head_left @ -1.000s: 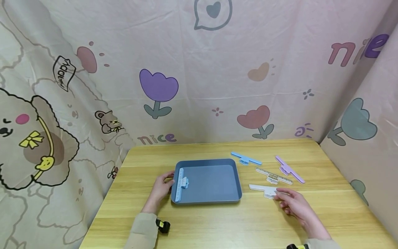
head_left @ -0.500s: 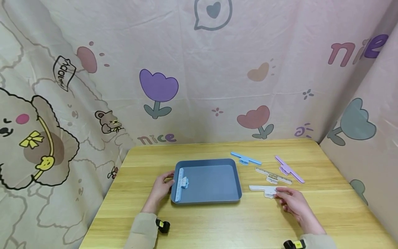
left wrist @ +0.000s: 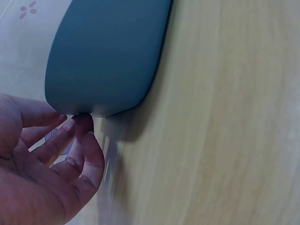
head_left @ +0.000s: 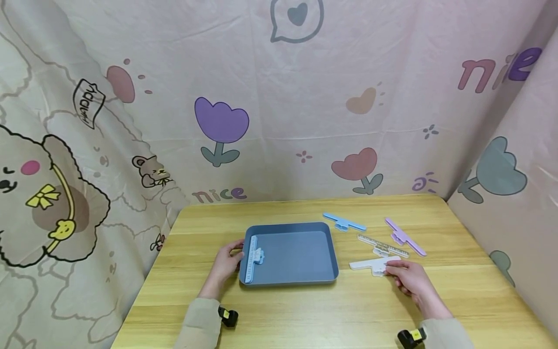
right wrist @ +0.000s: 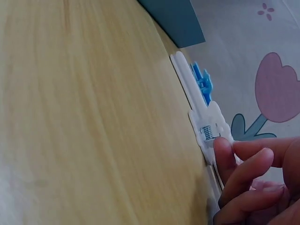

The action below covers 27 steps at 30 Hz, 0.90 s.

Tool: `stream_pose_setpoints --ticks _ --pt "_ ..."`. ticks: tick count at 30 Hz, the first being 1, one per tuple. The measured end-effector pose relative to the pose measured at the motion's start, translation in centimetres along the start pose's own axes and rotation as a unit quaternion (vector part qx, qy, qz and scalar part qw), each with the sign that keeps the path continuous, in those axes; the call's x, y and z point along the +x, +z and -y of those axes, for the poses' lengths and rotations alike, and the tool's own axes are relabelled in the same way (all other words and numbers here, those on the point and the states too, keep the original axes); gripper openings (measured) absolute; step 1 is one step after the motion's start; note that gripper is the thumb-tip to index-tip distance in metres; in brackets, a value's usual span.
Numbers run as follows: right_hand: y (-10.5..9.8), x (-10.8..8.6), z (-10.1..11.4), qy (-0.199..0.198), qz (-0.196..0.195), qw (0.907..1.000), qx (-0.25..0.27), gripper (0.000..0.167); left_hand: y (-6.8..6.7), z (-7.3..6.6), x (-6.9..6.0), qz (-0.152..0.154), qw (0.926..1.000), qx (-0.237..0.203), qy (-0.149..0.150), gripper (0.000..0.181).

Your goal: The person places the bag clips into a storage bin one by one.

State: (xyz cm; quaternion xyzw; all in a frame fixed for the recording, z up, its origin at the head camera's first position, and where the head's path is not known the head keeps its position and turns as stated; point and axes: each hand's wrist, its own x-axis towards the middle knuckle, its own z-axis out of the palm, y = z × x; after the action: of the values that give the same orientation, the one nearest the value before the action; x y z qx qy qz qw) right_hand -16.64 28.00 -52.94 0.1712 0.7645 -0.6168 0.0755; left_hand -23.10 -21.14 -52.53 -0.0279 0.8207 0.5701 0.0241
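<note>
My left hand [head_left: 227,264] holds the left edge of a blue-grey tray [head_left: 305,276], thumb near the rim and fingertips against its outer wall [left wrist: 108,61]. Inside, along the tray's left side, lies a light blue ruler clip [head_left: 251,261]. To the right of the tray, my right hand [head_left: 410,278] pinches the handle of a long white clip [head_left: 364,264]. In the right wrist view, this white clip [right wrist: 187,79] shows a metal spring by the thumb and finger; it sits at or just above the table, I cannot tell which.
Behind the white clip lies a clear ruler clip [head_left: 394,249] with dark markings. Farther back are a blue clip [head_left: 355,225] and a purple clip [head_left: 407,238]. A printed curtain [head_left: 279,111] hangs behind the wooden table [head_left: 305,320] and along its sides.
My right hand has shifted slightly, and the right end of the white clip has risen or turned away, so it now slants. The left hand and tray stay put.
</note>
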Motion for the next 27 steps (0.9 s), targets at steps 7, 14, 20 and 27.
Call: stream_pose_setpoints --ticks 7,14,20,27 --pt "-0.23 -0.12 0.25 0.002 0.011 0.9995 -0.029 0.033 0.05 -0.02 -0.01 -0.001 1.0000 0.006 0.001 0.043" --pt "-0.32 -0.67 0.31 -0.010 0.011 0.9991 -0.039 0.035 0.15 0.09 0.05 -0.002 0.9999 0.015 0.001 0.043" --pt "0.06 -0.92 0.05 -0.013 0.004 0.9987 -0.050 0.034 0.11 -0.02 0.03 -0.003 0.9999 0.014 0.007 0.043" --pt "0.00 -0.92 -0.11 -0.009 0.001 0.9989 -0.046 0.033 0.20 0.15 0.06 -0.005 0.9998 0.016 0.015 0.043"
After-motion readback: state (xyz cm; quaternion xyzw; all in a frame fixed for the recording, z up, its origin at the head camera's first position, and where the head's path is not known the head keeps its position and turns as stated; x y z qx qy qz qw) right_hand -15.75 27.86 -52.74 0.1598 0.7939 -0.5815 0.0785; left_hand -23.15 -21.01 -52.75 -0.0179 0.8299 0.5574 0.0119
